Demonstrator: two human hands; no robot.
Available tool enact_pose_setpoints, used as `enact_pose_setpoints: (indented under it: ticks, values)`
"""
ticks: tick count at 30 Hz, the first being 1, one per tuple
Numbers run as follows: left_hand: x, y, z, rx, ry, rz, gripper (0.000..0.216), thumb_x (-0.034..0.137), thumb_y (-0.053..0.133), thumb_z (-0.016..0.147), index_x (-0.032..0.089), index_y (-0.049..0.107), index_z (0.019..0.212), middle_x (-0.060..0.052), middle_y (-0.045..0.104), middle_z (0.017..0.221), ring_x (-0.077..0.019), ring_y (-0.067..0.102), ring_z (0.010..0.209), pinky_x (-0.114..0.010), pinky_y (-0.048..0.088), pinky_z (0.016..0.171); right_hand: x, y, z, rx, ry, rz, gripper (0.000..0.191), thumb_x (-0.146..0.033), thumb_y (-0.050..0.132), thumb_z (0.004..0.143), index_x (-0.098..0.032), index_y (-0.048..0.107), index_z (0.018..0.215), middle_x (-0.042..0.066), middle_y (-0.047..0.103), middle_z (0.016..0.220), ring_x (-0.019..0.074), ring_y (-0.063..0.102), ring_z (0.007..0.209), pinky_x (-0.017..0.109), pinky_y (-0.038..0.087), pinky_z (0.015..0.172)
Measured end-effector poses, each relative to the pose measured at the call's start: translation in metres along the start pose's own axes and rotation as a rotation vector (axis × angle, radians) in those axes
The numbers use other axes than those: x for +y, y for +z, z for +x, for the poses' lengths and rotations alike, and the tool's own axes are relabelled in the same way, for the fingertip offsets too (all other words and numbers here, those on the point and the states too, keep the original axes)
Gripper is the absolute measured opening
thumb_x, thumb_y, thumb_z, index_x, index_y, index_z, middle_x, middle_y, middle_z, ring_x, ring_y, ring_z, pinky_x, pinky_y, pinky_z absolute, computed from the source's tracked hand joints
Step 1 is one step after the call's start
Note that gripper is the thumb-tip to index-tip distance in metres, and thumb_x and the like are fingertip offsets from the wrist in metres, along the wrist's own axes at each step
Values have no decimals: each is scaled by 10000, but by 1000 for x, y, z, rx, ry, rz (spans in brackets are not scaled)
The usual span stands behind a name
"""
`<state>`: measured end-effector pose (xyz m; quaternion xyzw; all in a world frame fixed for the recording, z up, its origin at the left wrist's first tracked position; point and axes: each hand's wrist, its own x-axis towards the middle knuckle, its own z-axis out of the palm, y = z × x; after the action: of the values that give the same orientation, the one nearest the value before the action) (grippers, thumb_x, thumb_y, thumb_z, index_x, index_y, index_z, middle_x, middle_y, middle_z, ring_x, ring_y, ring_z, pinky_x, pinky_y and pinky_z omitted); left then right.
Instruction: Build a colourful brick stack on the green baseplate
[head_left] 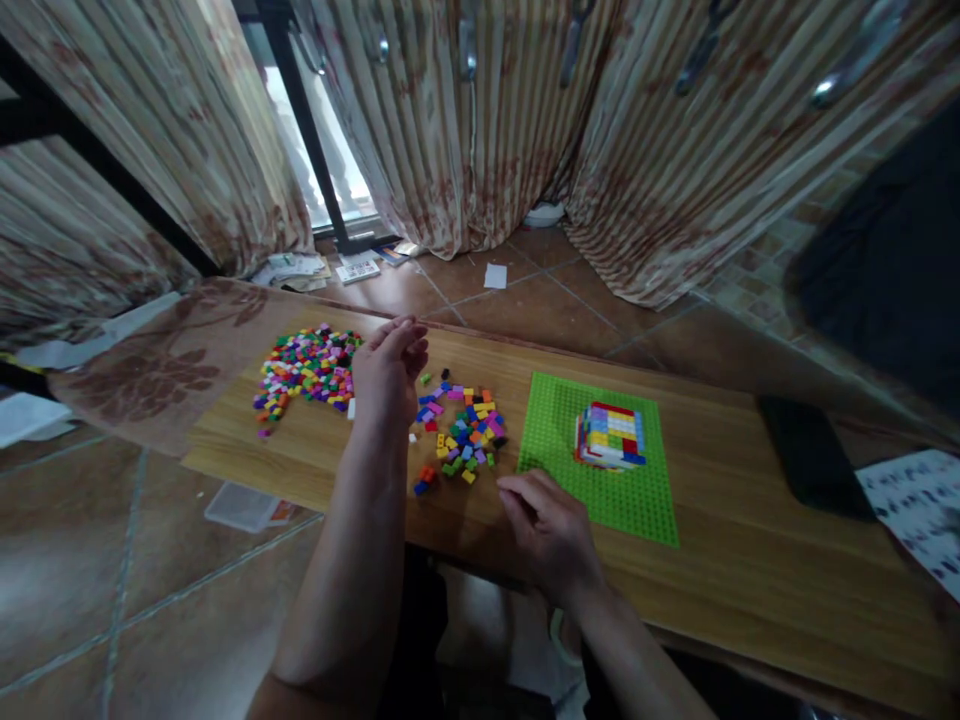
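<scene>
My left hand [390, 368] is raised between two groups of loose toy bricks, its fingers curled together. Whatever its fingertips hold, if anything, is too small to make out. My right hand [549, 530] is closed in a pinch by the front left edge of a green baseplate [551, 420]; its grip is hidden too. On the baseplate stands a block-shaped build of multicoloured toy bricks [613, 436]. A smaller spread of loose bricks [469, 430] lies between my hands. The larger brick pile [311, 368] is to the left, partly behind my left hand.
The long wooden table [750, 520] has a patterned cloth [165, 365] at its left end. A dark flat object [814, 455] and a printed sheet [919, 510] are at the right. A clear plastic container [240, 507] sits on the tiled floor. Striped curtains [487, 130] hang behind.
</scene>
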<state>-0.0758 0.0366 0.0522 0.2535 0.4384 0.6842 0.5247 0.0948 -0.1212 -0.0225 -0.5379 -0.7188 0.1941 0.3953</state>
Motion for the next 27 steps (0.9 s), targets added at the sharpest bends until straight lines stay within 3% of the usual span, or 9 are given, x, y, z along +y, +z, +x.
enact_pose_setpoints:
  ticks: [11,18,25,27]
  values:
    - [12,-17,4,-2,9,-44,246,241,776,573,157,658,772,9,657,699,-54,558,565,-168,422,557,-13,26,3,27,-48,-72,192,-202,498,956,-213,687,989,62,674,922,179,641,833,302,521,746]
    - [29,-40,13,53,42,-75,222,230,756,591,152,650,770,16,650,699,-41,534,538,-165,411,540,-11,39,-1,-78,-127,-184,186,-204,514,951,-201,694,994,75,657,941,207,614,871,341,514,761]
    - [34,-53,19,73,19,-117,246,233,765,577,164,650,783,16,664,708,-49,555,561,-169,417,557,-31,52,20,100,-143,-229,202,-189,490,967,-202,689,999,83,659,908,217,601,868,359,481,793]
    - [34,-54,20,69,18,-114,254,242,772,575,167,642,780,20,662,706,-48,561,563,-171,419,564,-45,61,37,78,-156,-218,204,-198,487,968,-213,685,1014,81,664,909,221,596,878,366,469,802]
